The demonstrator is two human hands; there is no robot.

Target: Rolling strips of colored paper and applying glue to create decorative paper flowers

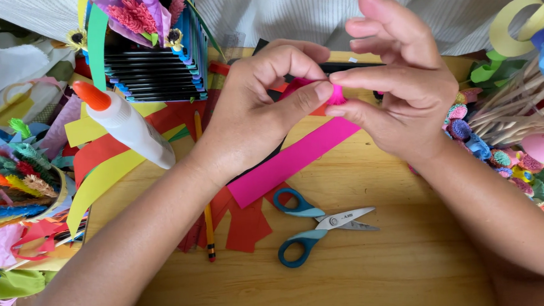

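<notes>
A wooden desk (365, 272) fills the view, its far edge meeting a pale ribbed cloth (264, 10), and coloured paper scraps crowd both sides. Largest of the clutter, up and to the left of the grip, stands a stacked paper construction (155, 60) of dark layers edged in blue and green, topped with paper flowers. Left of the grip and lower lies a heap of fringed paper pieces (13, 179) in many colours; to the right of the grip a cluster of small rolled paper blossoms (521, 171) sits beside a bundle of wooden sticks (518, 106). A white glue bottle (128, 126) with an orange cap lies tilted to the left of the grip, over yellow and red paper strips. Directly beneath the grip a long pink paper strip (291, 161) runs down to the left across the desk. Below that, near but apart, lie scissors (319, 225) with blue handles, blades slightly parted, and a pencil (208, 224) lies left of them. The left hand (251, 120) and the right hand (399, 96) meet above the desk, thumbs and forefingers of both pinched closed on a small pink paper roll (336, 94), held between the fingertips at the upper end of the strip.
</notes>
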